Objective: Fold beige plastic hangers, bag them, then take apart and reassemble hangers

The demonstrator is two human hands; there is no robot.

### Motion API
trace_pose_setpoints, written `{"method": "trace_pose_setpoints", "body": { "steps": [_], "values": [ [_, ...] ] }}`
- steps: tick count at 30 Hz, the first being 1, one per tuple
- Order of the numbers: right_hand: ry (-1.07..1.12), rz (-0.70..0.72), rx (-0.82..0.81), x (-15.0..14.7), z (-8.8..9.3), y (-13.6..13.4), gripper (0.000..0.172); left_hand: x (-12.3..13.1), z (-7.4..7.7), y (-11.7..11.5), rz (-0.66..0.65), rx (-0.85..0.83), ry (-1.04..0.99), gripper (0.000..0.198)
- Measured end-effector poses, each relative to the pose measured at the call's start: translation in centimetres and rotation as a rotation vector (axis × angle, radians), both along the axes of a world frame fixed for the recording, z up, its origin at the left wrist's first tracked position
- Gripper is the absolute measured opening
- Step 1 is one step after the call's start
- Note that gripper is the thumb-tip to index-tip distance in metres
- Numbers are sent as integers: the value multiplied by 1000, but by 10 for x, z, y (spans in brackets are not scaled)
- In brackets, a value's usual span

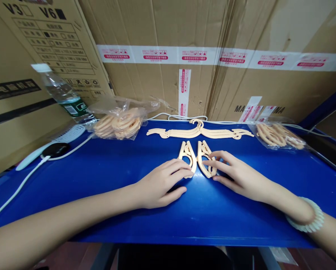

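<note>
Both forearms run off the bottom edge of the view, the right one wearing a pale bead bracelet (pixel 307 217). Under the left hand (pixel 159 185) the palm side is hidden, and what the two clear bags (pixel 120 120) hold is hard to make out beyond peach plastic pieces. A blue table (pixel 100 172) stands against stacked cardboard cartons (pixel 185 37), with a water bottle (pixel 62 93), a white cable (pixel 21 180) and a row of flat peach hangers (pixel 198 132) along the back. Two folded peach hanger pieces (pixel 197 159) lie side by side mid-table. The left hand's fingertips rest on the left piece, fingers loosely spread; the right hand (pixel 238 174) touches the right piece with thumb and forefinger, gripping nothing closed.
</note>
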State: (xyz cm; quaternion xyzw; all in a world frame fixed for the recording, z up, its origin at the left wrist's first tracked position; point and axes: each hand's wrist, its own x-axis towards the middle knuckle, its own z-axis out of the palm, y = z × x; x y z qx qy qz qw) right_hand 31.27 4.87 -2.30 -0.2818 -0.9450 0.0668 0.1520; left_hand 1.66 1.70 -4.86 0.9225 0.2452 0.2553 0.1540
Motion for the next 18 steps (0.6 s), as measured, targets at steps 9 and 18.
{"method": "trace_pose_setpoints", "body": {
  "steps": [9, 18],
  "values": [
    [-49, -10, 15, 0, -7, 2, 46, -5, 1, 4, 5, 4, 48, 36],
    [-106, -42, 126, -3, -2, -2, 43, -6, 0, 6, 14, 22, 56, 38]
  ]
}}
